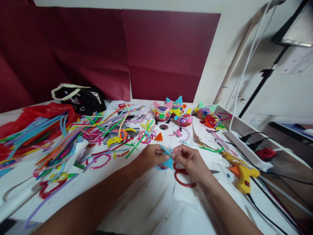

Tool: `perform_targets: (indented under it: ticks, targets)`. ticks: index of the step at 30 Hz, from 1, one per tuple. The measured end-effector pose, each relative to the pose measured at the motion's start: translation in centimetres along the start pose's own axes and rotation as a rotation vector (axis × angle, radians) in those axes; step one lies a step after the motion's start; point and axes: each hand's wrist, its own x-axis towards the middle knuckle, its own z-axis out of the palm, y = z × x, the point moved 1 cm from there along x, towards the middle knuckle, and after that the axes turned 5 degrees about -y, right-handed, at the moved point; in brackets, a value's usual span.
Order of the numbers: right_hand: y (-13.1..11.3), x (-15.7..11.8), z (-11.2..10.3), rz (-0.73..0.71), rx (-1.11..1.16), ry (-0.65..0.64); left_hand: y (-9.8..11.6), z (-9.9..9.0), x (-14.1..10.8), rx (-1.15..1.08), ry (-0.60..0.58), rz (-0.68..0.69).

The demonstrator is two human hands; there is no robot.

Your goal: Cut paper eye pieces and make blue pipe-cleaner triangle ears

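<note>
My left hand (154, 155) and my right hand (187, 157) meet over the white table, fingers pinched on a light-blue pipe cleaner (167, 163). It is bent into a coiled, flat-looking shape, and one end sticks up by my left thumb. My fingertips hide part of it. Below my right hand lie scissors with red handles (185, 184), a blade tip showing to the right of my wrist. A small orange pipe-cleaner triangle (158, 137) lies just beyond my hands.
Several colourful pipe-cleaner animal heads (162, 112) stand at the back. Loose pipe cleaners (70, 140) cover the left side, near a black bag (90, 99). On the right are a yellow glue gun (242, 169) with its cord and a white power strip (249, 150).
</note>
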Motion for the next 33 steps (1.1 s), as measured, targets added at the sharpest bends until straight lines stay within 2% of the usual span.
perform_targets:
  ticks: [8, 16, 22, 28, 33]
  targets:
    - [0.7, 0.2, -0.2, 0.117, -0.008, -0.017, -0.9, -0.4, 0.4, 0.047, 0.038, 0.069]
    - [0.7, 0.1, -0.2, 0.092, -0.049, -0.025, -0.5, -0.1, 0.2, 0.075, 0.065, 0.068]
    - [0.7, 0.0, -0.2, 0.074, -0.087, -0.033, 0.1, 0.3, 0.2, 0.006, 0.149, 0.018]
    - [0.5, 0.0, 0.0, 0.085, -0.116, -0.044, 0.1, 0.4, 0.2, -0.051, 0.144, -0.015]
    - [0.6, -0.1, -0.1, 0.060, -0.127, -0.057, 0.3, 0.1, 0.2, -0.107, 0.096, -0.024]
